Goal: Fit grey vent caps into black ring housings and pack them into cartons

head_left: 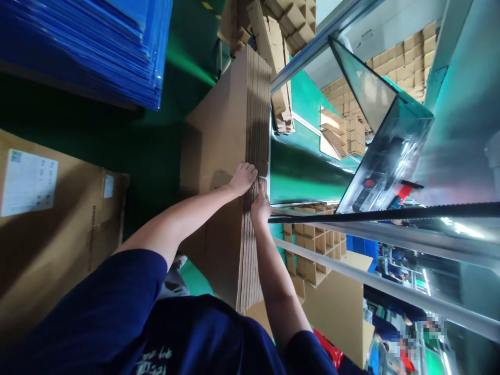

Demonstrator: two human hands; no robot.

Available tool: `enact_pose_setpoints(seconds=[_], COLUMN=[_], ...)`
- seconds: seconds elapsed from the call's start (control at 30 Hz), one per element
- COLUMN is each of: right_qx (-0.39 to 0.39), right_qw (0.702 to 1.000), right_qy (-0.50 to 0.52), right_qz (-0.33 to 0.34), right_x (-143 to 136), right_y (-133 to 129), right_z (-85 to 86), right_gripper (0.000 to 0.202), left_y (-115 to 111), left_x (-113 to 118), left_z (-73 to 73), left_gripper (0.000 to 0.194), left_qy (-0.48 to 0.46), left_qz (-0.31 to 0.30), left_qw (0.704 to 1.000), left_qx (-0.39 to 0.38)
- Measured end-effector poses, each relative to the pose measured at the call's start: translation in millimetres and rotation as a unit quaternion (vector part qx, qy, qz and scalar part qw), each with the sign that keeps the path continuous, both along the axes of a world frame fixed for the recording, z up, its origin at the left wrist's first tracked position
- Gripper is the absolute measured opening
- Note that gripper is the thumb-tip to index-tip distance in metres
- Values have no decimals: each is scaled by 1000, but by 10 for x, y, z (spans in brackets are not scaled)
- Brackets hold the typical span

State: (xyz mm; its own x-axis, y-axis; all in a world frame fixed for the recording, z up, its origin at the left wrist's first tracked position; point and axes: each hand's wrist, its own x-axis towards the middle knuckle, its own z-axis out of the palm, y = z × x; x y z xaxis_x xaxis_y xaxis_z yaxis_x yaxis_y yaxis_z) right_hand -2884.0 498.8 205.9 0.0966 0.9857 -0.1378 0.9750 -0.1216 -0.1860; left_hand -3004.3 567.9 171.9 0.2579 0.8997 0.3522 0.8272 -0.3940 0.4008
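Observation:
A thick stack of flat brown cardboard sheets stands on edge in front of me, its layered edges facing the right side. My left hand lies on the near face by the middle of the stack, with fingers curled over the sheet edges. Just below and to the right, my right hand grips the layered edges, its fingers pointing up and bent. The two hands are close together, near a slot in the edges. Part of the fingertips is hidden between the sheets.
Blue stacked sheets lie upper left, above a large labelled carton. Right of the stack runs a green work surface with cardboard dividers. A metal frame bar, a black strip and a clear-covered device are close by.

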Motion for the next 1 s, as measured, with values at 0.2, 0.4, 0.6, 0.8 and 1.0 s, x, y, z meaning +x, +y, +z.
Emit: enact_pose_setpoints(seconds=[0.2, 0.4, 0.6, 0.8, 1.0], right_qx=[14, 27, 16, 22, 34], right_qw=[1000, 999, 999, 999, 999], right_qy=[-14, -23, -34, -40, -21], right_qz=[12, 6, 10, 10, 5], right_x=[-37, -33, -17, -21, -40], right_y=[-9, 7, 3, -9, 13], right_z=[-86, -200, -235, -278, -306], right_gripper=[67, 68, 66, 67, 66], left_y=[9, 25, 48, 65, 71], left_x=[7, 18, 25, 23, 25], left_z=[-17, -40, -80, -143, -165], left_gripper=[29, 29, 29, 30, 33], left_qy=[5, 10, 5, -13, -20], left_qz=[9, 10, 9, 5, 6], left_qw=[1000, 1000, 1000, 1000, 999], left_qx=[3, 6, 7, 20, 36])
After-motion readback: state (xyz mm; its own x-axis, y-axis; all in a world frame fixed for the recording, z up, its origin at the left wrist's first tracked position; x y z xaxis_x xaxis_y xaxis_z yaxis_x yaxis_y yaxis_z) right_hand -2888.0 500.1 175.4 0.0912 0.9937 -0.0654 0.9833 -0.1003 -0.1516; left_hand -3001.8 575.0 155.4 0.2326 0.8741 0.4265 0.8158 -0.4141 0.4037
